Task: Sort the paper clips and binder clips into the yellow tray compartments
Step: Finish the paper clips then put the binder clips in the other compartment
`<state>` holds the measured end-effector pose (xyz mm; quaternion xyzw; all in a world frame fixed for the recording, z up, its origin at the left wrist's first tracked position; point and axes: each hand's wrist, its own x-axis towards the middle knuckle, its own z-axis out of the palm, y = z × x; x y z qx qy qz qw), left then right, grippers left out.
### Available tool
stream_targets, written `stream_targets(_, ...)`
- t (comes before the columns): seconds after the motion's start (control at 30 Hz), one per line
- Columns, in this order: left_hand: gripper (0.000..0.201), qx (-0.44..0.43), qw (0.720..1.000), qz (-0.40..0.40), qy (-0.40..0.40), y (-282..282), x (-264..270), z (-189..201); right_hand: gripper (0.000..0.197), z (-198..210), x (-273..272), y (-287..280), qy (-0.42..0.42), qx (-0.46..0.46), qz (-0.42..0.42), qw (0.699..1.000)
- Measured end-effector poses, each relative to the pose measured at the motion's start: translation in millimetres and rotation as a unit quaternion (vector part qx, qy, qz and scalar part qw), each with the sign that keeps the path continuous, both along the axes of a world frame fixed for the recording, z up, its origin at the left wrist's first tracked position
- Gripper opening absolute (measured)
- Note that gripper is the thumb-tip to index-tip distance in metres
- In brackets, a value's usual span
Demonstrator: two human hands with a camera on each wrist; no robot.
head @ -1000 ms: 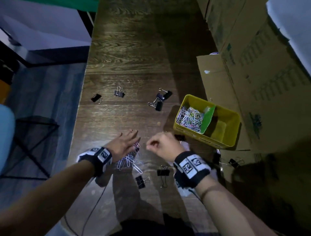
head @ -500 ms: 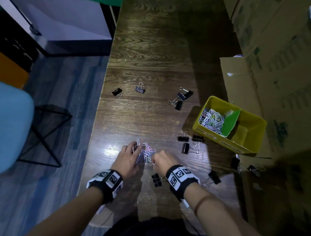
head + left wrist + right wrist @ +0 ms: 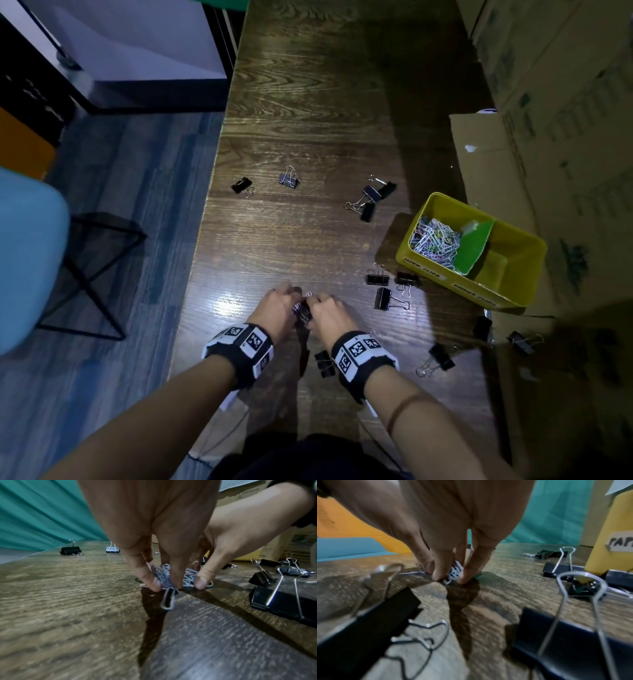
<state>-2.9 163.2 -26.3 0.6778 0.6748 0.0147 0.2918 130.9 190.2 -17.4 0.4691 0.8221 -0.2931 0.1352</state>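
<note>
Both hands meet over a small bunch of coloured paper clips (image 3: 303, 311) on the dark wooden table. My left hand (image 3: 293, 301) pinches the bunch (image 3: 164, 574) with curled fingertips, and my right hand (image 3: 320, 305) pinches it (image 3: 455, 570) from the other side. The yellow tray (image 3: 486, 291) stands to the right, split by a green divider (image 3: 474, 246). Its left compartment holds a heap of paper clips (image 3: 435, 240); the right one looks bare. Black binder clips lie scattered: three near the tray (image 3: 383, 298), a cluster farther back (image 3: 371, 197), two at the far left (image 3: 289, 178).
More binder clips lie by my right wrist (image 3: 323, 363) and to the right (image 3: 440, 356). Cardboard boxes (image 3: 565, 137) line the table's right side, with a flap (image 3: 479, 161) behind the tray. The table's left edge (image 3: 205, 222) drops to the floor beside a blue chair (image 3: 27, 257).
My hands have closed in on each other and drawn the spread paper clips into a tight bunch pinched between them. The head view has shifted left.
</note>
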Motion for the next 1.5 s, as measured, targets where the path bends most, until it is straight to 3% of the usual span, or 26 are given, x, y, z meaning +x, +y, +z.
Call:
stream_targets(0.07, 0.036, 0.012, 1.0, 0.005, -0.023, 0, -4, -1, 0.02, 1, 1, 1, -0.004, -0.008, 0.007, 1.0)
stream_targets(0.2, 0.019, 0.03, 0.998, 0.001, -0.048, 1, -15, 0, 0.024, 1, 3, 3, -0.03, -0.023, 0.021, 0.999)
stream_targets(0.33, 0.016, -0.003, 0.99, 0.104, -0.091, 3, -25, -2, 0.024, -3, 7, 6, -0.002, -0.047, -0.012, 0.999)
stream_targets(0.5, 0.018, -0.087, 0.912, 0.29, -0.275, 6, -38, -3, 0.025, 6, 20, 11, 0.084, -0.077, -0.119, 0.986)
stream_targets(0.7, 0.02, -0.13, 0.832, 0.36, -0.402, 19, -48, 7, 0.031, 18, 38, 22, 0.148, -0.094, -0.175, 0.969)
stream_targets(0.87, 0.012, -0.153, 0.787, 0.36, -0.478, 48, -38, 38, 0.039, 40, 66, 28, 0.234, -0.074, -0.276, 0.929)
stream_targets(1.0, 0.018, -0.17, 0.77, 0.317, -0.526, 90, 3, 77, 0.03, 61, 100, 32, 0.307, 0.003, -0.349, 0.885)
stream_targets(1.17, 0.017, -0.158, 0.795, 0.227, -0.54, 150, 86, 109, 0.021, 82, 146, 44, 0.378, 0.067, -0.435, 0.814)
stream_targets(1.27, 0.02, -0.122, 0.851, 0.17, -0.482, 176, 139, 109, 0.026, 94, 173, 59, 0.383, 0.097, -0.448, 0.802)
stream_targets(1.33, 0.02, -0.092, 0.907, 0.096, -0.399, 188, 166, 101, 0.029, 103, 187, 72, 0.365, 0.126, -0.447, 0.807)
stream_targets(1.4, 0.013, -0.047, 0.967, -0.022, -0.248, 194, 184, 91, 0.029, 103, 200, 90, 0.36, 0.114, -0.462, 0.802)
stream_targets(1.5, 0.015, -0.016, 0.985, -0.142, -0.093, 189, 198, 79, 0.024, 97, 212, 116, 0.34, 0.094, -0.475, 0.807)
